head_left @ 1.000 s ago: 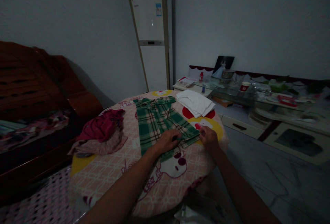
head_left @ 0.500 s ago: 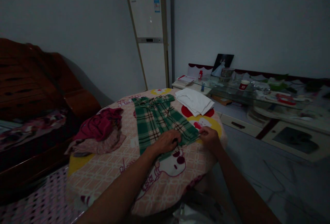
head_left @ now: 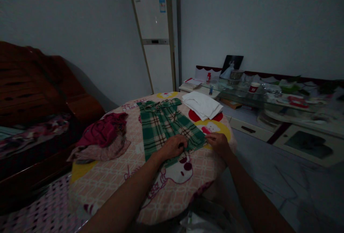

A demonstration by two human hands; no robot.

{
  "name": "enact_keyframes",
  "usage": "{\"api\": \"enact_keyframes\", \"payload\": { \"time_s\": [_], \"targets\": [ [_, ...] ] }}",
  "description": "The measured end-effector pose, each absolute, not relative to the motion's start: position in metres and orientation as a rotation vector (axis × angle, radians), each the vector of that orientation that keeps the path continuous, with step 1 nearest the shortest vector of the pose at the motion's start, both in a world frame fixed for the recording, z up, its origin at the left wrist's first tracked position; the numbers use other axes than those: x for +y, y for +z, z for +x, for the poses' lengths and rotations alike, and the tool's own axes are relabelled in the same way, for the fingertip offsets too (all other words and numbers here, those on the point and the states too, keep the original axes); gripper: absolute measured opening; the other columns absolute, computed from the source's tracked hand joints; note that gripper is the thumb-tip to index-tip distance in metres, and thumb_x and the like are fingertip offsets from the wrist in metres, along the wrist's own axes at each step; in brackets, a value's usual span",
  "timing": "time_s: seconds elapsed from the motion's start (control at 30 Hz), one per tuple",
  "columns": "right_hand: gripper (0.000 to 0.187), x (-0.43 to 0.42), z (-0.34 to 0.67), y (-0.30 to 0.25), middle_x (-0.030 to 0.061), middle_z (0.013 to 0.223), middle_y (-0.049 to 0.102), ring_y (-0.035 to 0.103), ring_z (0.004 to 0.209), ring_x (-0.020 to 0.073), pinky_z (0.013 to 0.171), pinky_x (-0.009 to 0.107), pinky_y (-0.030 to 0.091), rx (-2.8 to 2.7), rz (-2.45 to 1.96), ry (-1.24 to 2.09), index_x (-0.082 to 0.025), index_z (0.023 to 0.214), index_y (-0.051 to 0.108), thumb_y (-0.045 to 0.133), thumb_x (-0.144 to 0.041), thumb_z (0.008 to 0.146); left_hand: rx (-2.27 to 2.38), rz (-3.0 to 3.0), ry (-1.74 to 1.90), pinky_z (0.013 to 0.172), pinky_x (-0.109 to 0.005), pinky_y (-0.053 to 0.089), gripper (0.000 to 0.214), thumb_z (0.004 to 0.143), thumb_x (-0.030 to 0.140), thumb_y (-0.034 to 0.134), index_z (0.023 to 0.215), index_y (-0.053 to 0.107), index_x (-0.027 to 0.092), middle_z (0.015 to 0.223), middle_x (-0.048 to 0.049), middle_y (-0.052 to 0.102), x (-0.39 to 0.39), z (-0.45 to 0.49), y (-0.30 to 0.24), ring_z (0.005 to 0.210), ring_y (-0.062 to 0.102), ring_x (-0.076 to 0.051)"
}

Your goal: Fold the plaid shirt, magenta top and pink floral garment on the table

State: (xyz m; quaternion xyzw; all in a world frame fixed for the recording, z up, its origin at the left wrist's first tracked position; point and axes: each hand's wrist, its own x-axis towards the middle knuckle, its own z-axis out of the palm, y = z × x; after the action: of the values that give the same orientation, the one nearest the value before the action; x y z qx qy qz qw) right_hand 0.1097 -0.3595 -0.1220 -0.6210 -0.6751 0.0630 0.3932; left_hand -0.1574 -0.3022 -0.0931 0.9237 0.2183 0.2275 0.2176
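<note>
Green plaid shirt [head_left: 166,125] lies flat, centre of the round table's pink patterned cover [head_left: 107,179]. Left hand [head_left: 173,146] sits on the lower hem with fingers curled; can't tell if it grips. Right hand [head_left: 219,142] pinches the hem's right corner. Folded white cloth [head_left: 202,105] is just beyond, and a red clothes pile [head_left: 103,134] lies to the left.

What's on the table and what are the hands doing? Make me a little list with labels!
Table: round, under a pink cartoon cover
Middle: green plaid garment, spread flat
Left hand: resting on the garment's near hem
Right hand: pinching the hem's right corner
Left side: crumpled red clothes pile
Far right: folded white cloth
</note>
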Motion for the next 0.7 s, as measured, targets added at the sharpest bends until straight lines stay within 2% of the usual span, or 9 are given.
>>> {"api": "enact_keyframes", "payload": {
  "time_s": [0.13, 0.27, 0.43, 0.7],
  "targets": [
    [0.019, -0.354, 0.112, -0.126, 0.0080, 0.093, 0.078, 0.071, 0.085, 0.0226, 0.081, 0.032, 0.051, -1.841, -1.675, 0.011, -0.023, 0.088, 0.079, 0.062, -0.023, 0.079, 0.619, 2.553, 0.632, 0.078, -0.027, 0.045, 0.024, 0.067, 0.004, 0.050, 0.081, 0.063, 0.019, 0.084, -0.0031, 0.065, -0.302, -0.158, -0.094, 0.083, 0.059, -0.018],
    [0.017, -0.349, 0.112, -0.119, 0.0068, 0.090, 0.078, 0.070, 0.084, 0.0217, 0.077, 0.029, 0.049, -1.949, -1.770, 0.009, -0.025, 0.090, 0.078, 0.066, -0.022, 0.078, 0.615, 2.566, 0.638, 0.079, -0.028, 0.044, 0.023, 0.068, 0.004, 0.050, 0.081, 0.063, 0.019, 0.083, -0.0031, 0.065, -0.302, -0.157, -0.096, 0.084, 0.059, -0.018],
    [0.005, -0.342, 0.105, -0.107, 0.0038, 0.078, 0.074, 0.066, 0.075, 0.0184, 0.065, 0.025, 0.042, -1.935, -1.884, 0.012, -0.024, 0.077, 0.071, 0.067, -0.021, 0.075, 0.624, 2.567, 0.624, 0.078, -0.028, 0.045, 0.024, 0.067, 0.004, 0.050, 0.081, 0.063, 0.019, 0.083, -0.0031, 0.065, -0.302, -0.157, -0.095, 0.085, 0.059, -0.019],
    [0.006, -0.341, 0.105, -0.093, 0.0035, 0.069, 0.068, 0.060, 0.067, 0.0162, 0.061, 0.025, 0.038, -1.931, -1.862, 0.252, -0.020, 0.067, 0.063, 0.063, -0.019, 0.072, 0.605, 2.583, 0.633, 0.078, -0.027, 0.044, 0.024, 0.067, 0.004, 0.049, 0.081, 0.063, 0.018, 0.083, -0.0032, 0.065, -0.304, -0.158, -0.091, 0.082, 0.059, -0.018]
  ]
}}
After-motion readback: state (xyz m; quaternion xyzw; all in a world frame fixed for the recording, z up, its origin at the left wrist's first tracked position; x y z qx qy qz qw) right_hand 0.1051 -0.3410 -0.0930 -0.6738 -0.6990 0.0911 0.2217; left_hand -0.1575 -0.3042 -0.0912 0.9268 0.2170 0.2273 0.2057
